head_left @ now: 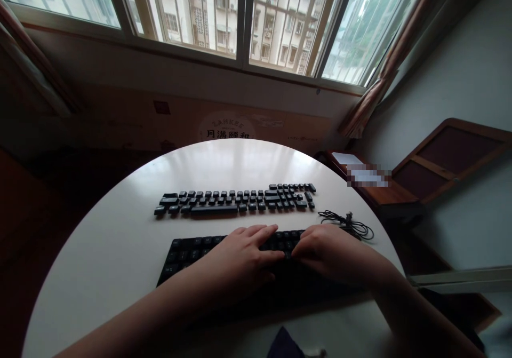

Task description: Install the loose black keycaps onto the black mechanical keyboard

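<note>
A black keyboard (186,251) lies on the white round table (108,240) before me, with keycaps on its upper rows; my forearms and shadow hide much of its lower part. My left hand (248,254) rests over the middle of it, fingers apart, index and thumb reaching toward the right. Close beside those fingertips, my right hand (326,246) is curled with its fingers together at the keys; whatever they pinch is hidden. Beyond the keyboard, loose black keycaps (214,209) lie in rows, a long space bar among them.
A coiled black cable (352,225) lies right of the keyboard. At the bottom edge sits a dark pointed object (284,344) I cannot identify. A wooden chair (448,155) with papers (352,163) stands right of the table. A printed cardboard box (180,118) lies under the window.
</note>
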`<state>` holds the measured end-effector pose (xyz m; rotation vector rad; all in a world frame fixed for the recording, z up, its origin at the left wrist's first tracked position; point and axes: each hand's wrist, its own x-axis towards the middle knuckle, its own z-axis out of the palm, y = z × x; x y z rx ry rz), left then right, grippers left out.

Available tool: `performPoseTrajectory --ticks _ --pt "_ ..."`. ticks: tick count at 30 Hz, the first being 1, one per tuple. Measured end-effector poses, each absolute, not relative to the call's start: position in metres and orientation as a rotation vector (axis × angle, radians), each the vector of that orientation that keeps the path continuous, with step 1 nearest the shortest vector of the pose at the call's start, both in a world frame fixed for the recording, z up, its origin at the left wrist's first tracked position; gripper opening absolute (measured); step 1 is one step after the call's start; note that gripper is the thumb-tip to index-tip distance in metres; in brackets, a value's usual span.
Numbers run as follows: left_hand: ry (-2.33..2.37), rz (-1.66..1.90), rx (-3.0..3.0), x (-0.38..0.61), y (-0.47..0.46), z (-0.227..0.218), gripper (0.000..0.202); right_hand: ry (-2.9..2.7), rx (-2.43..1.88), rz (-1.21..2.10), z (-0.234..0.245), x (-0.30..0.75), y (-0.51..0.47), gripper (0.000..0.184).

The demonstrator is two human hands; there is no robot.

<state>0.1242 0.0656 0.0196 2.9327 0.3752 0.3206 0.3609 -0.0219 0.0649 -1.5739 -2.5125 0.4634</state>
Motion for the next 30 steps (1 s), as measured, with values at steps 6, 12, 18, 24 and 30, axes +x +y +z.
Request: performPoseTrajectory --ticks 6,12,18,24,30 --pt "0.417 0.252 2.93 0.124 0.063 0.025 0.044 -2.525 -1.567 0.449 0.065 0.359 -0.02 0.019" --pt "0.396 0.274 2.915 0.123 0.064 0.023 0.045 -2.55 -1.546 0.465 0.067 0.361 -0.02 0.018" --pt "0.352 0.323 2.93 0.123 0.067 0.018 0.046 -2.547 -1.515 0.495 0.066 0.363 -0.019 0.018" --pt "0.361 0.324 2.937 0.124 0.066 0.018 0.045 -2.55 -1.554 0.594 0.066 0.365 -0.02 0.017" --pt "0.377 0.302 2.936 0.126 0.065 0.02 0.041 -2.506 -1.648 0.638 0.067 0.37 -0.021 0.015"
